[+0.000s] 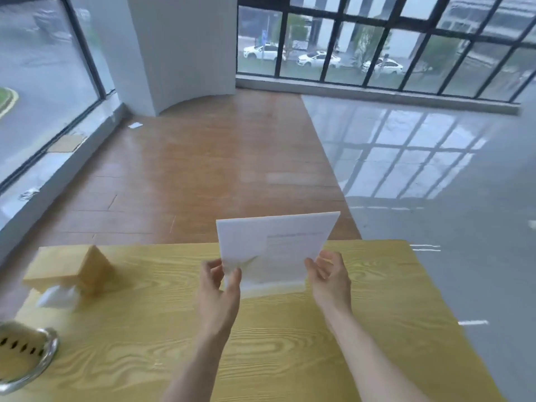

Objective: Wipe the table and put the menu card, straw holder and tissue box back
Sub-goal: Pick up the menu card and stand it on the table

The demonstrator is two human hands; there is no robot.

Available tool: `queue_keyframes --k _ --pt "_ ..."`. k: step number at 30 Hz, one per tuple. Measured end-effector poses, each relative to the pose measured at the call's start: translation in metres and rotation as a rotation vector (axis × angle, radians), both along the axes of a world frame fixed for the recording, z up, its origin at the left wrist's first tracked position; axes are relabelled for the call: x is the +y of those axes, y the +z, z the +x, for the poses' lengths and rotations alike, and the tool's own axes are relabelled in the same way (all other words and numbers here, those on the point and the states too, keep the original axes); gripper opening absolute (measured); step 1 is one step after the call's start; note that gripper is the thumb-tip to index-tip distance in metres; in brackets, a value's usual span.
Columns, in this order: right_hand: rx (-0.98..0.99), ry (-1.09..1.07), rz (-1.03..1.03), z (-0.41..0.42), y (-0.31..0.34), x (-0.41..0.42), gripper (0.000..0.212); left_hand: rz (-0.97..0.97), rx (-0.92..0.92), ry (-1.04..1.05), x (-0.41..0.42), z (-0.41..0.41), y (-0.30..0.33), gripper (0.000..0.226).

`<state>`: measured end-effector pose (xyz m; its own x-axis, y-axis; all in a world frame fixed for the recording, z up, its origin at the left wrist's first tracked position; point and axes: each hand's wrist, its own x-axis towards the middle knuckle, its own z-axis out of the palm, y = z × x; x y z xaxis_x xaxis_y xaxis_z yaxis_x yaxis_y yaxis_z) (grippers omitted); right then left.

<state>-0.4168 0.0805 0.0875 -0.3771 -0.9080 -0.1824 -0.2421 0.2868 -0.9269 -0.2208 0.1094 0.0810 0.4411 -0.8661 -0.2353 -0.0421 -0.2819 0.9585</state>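
Note:
A white menu card [275,245] stands upright over the far middle of the yellow wooden table [290,343]. My left hand [219,285] pinches its lower left corner, along with what looks like a bit of white cloth or tissue. My right hand [329,278] holds the card's lower right edge. A wooden house-shaped tissue box [72,271] sits at the table's far left, with white tissue [58,297] sticking out of its near side. A glass straw holder [23,355] with straws inside stands at the left edge, partly cut off.
Beyond the table's far edge lies a wooden floor [203,169], turning to glossy grey floor [435,169] on the right. Large windows run along the left and the back, with a white pillar [174,53] between them.

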Motion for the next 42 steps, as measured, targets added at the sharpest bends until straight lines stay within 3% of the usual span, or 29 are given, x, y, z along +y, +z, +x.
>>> queue_keyframes --k 10,20,35,42 --pt "0.011 -0.193 0.03 -0.199 -0.018 -0.084 0.022 0.041 -0.024 -0.3 -0.104 -0.191 -0.019 0.027" --pt "-0.032 -0.266 0.101 -0.33 -0.049 -0.134 0.033 0.086 0.079 -0.516 -0.167 -0.32 -0.058 0.047" --pt "-0.132 -0.282 0.14 -0.348 -0.068 -0.14 0.049 0.058 -0.069 -0.538 -0.171 -0.349 -0.071 0.06" --pt "-0.043 -0.428 0.124 -0.33 -0.057 -0.119 0.05 0.08 -0.146 -0.567 -0.157 -0.32 -0.052 0.077"
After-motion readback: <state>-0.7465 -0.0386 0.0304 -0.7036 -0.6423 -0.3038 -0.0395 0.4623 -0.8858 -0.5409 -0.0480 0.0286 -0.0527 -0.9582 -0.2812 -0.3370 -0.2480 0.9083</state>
